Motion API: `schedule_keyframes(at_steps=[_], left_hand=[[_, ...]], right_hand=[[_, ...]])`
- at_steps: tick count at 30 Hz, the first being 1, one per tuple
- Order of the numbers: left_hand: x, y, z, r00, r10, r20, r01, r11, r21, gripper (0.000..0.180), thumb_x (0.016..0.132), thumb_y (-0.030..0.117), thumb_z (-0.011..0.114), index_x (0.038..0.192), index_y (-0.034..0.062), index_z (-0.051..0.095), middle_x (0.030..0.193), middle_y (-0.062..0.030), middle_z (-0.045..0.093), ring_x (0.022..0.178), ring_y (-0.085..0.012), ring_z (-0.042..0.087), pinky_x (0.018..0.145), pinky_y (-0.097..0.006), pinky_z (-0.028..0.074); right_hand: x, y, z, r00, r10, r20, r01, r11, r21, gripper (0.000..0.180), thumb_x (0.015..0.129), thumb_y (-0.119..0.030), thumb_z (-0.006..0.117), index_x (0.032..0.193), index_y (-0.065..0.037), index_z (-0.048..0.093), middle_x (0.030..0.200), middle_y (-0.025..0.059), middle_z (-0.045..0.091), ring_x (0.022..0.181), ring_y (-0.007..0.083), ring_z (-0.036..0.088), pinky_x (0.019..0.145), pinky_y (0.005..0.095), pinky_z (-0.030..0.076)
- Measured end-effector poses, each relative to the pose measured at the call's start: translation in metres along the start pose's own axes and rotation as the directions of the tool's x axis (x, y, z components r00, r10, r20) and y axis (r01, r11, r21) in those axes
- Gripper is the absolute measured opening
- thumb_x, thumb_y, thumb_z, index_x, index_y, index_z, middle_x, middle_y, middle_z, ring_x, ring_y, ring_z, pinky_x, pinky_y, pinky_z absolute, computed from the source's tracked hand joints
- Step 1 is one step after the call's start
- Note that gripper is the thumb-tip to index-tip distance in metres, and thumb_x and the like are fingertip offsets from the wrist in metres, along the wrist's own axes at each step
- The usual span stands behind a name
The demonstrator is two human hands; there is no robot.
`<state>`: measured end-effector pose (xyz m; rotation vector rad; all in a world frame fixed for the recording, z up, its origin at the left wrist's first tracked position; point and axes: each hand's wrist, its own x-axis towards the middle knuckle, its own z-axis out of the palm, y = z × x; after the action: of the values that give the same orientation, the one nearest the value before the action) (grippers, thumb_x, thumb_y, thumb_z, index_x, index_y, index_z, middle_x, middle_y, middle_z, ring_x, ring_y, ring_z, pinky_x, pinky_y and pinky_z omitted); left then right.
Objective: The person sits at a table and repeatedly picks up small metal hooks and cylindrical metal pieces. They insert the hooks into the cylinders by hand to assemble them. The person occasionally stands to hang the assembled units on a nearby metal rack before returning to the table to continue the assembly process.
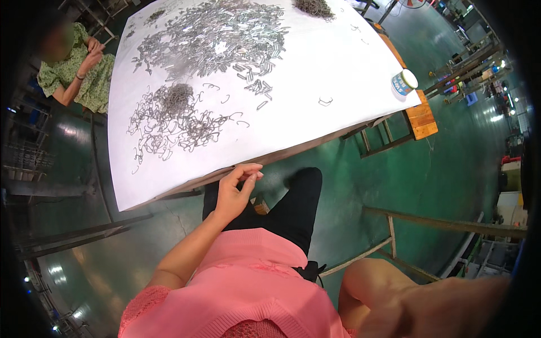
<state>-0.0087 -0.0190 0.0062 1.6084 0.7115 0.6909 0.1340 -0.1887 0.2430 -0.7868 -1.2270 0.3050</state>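
Note:
My left hand (235, 190) is just off the table's near edge, over my lap. Its fingers curl in toward the thumb; anything between them is too small to make out. Close up at the lower right is my right hand (445, 307), raised and smeared, its fingers unreadable. Beyond the left hand, a tangled heap of bent wire hooks (197, 128) lies on the white table top (298, 112). Behind it spreads a large pile of small, narrow, shiny metal pieces (225, 34). A few loose hooks (325, 102) lie farther right.
A jar (404, 82) with a pale lid stands at the table's right corner, by a wooden stool (421, 115). Another dark heap of small wire parts (314, 7) is at the far edge. A co-worker (79, 73) sits at the left. A metal frame (394, 236) stands at my right.

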Motion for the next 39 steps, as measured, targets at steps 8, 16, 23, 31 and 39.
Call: schedule_keyframes(at_steps=[8, 16, 23, 31, 39], left_hand=[[0.023, 0.045, -0.061, 0.993, 0.093, 0.070, -0.059, 0.921, -0.385, 0.021, 0.090, 0.003, 0.053, 0.111, 0.0011, 0.058, 0.082, -0.0048, 0.062, 0.075, -0.0122, 0.059, 0.073, -0.027, 0.049], [0.035, 0.170, -0.134, 0.465, 0.884, 0.058, -0.310, 0.224, -0.924, 0.013, 0.085, 0.005, 0.049, 0.088, 0.0097, 0.060, 0.069, -0.0007, 0.056, 0.054, -0.0121, 0.048, 0.049, -0.026, 0.041], [0.029, 0.153, -0.164, 0.398, 0.916, -0.043, -0.187, 0.036, -0.982, 0.004, 0.086, 0.008, 0.051, 0.086, 0.0088, 0.055, 0.082, -0.0191, 0.064, 0.063, -0.0313, 0.061, 0.052, -0.041, 0.049], [0.077, 0.134, -0.161, 0.886, 0.319, 0.337, -0.065, 0.804, -0.591, 0.016, 0.084, 0.007, 0.059, 0.100, 0.0073, 0.062, 0.068, 0.0000, 0.057, 0.054, -0.0067, 0.048, 0.050, -0.024, 0.039], [0.180, -0.027, -0.031, 0.974, 0.216, 0.063, -0.214, 0.802, 0.558, 0.014, 0.080, 0.011, 0.066, 0.091, 0.0037, 0.065, 0.085, -0.0062, 0.063, 0.081, -0.0194, 0.060, 0.068, -0.032, 0.049]], right_hand=[[0.032, 0.036, 0.027, 0.999, -0.047, -0.023, 0.048, 0.998, 0.047, 0.003, 0.086, -0.003, 0.054, 0.085, 0.001, 0.055, 0.083, 0.0084, 0.056, 0.073, 0.0177, 0.055, 0.054, 0.0317, 0.045], [0.001, 0.277, 0.019, 0.721, 0.692, -0.032, -0.601, 0.603, -0.525, 0.010, 0.088, -0.009, 0.060, 0.094, -0.002, 0.063, 0.087, 0.0031, 0.062, 0.076, 0.0128, 0.057, 0.067, 0.0263, 0.046], [-0.023, 0.361, 0.026, 0.590, 0.808, 0.017, -0.571, 0.432, -0.698, 0.011, 0.080, -0.007, 0.066, 0.090, -0.002, 0.066, 0.085, 0.0115, 0.066, 0.071, 0.0228, 0.062, 0.065, 0.0331, 0.049], [-0.029, 0.355, 0.029, 0.603, 0.773, 0.196, -0.151, 0.352, -0.924, 0.011, 0.081, -0.010, 0.063, 0.086, -0.003, 0.055, 0.091, 0.0141, 0.059, 0.076, 0.0329, 0.061, 0.064, 0.0439, 0.048], [-0.056, 0.340, -0.041, 0.524, 0.816, -0.243, -0.819, 0.405, -0.407, 0.007, 0.083, -0.005, 0.067, 0.083, 0.000, 0.064, 0.071, 0.0037, 0.064, 0.064, 0.0102, 0.057, 0.058, 0.0266, 0.046]])
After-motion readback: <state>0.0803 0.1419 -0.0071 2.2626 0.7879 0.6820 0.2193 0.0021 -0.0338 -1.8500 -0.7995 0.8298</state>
